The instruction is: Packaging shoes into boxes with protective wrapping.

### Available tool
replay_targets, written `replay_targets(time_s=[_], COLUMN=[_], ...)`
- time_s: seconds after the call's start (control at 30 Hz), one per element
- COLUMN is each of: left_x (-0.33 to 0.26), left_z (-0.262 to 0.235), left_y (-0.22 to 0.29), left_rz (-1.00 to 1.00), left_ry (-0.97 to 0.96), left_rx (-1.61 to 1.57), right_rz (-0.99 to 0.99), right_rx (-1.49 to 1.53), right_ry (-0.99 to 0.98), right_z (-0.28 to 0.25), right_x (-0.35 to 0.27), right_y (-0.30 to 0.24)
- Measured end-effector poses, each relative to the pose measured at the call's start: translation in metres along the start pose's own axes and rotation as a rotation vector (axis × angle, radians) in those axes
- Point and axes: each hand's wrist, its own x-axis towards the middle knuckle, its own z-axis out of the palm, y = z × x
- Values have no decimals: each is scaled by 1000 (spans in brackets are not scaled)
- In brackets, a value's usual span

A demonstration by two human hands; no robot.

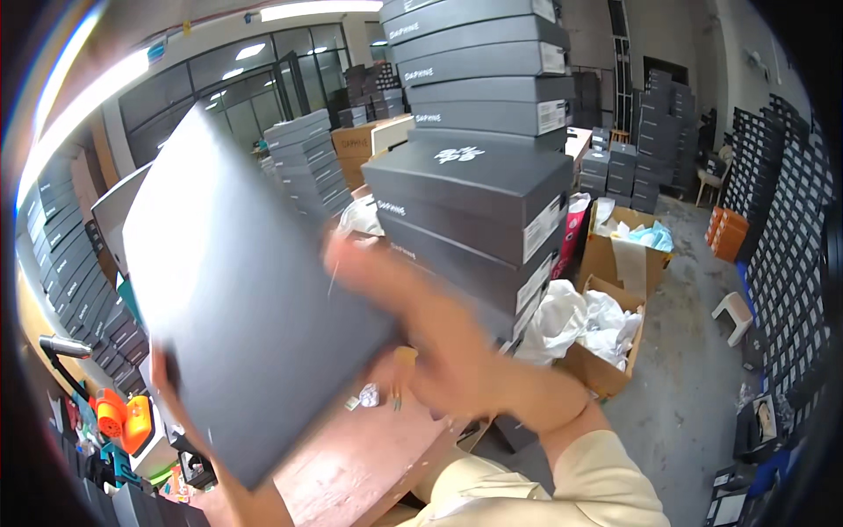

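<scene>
A dark grey shoebox (263,299), tilted and catching bright glare on its upper part, is held up in front of me between both hands. My left hand (164,378) grips its lower left edge, mostly hidden behind it. On the other side my right hand (421,307) closes on the right edge, its fingers smeared by motion. Just past the right hand rises a tall stack of similar shoeboxes (474,193). Beneath the held box lies a pinkish table (351,474) with a small crumpled white ball (370,395) on it.
At right, open cartons (606,369) hold white crumpled packing. A white stool (733,316) stands on the grey floor. Shoebox stacks (781,202) line the right wall, more (66,255) the left. Orange tools (123,420) and a lamp (68,349) sit at lower left.
</scene>
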Motion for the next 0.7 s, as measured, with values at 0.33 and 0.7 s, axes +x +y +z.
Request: replay_targets(time_s=[0.33,0.7], left_x=[53,32], left_z=[187,149], left_y=[-132,-196], left_rz=[-121,296], left_ry=[-463,-784], left_rx=[751,1172], right_rz=[545,474], right_rx=[89,-236], right_ry=[514,824], right_z=[-242,-224], right_x=[-3,-39], right_y=[119,138])
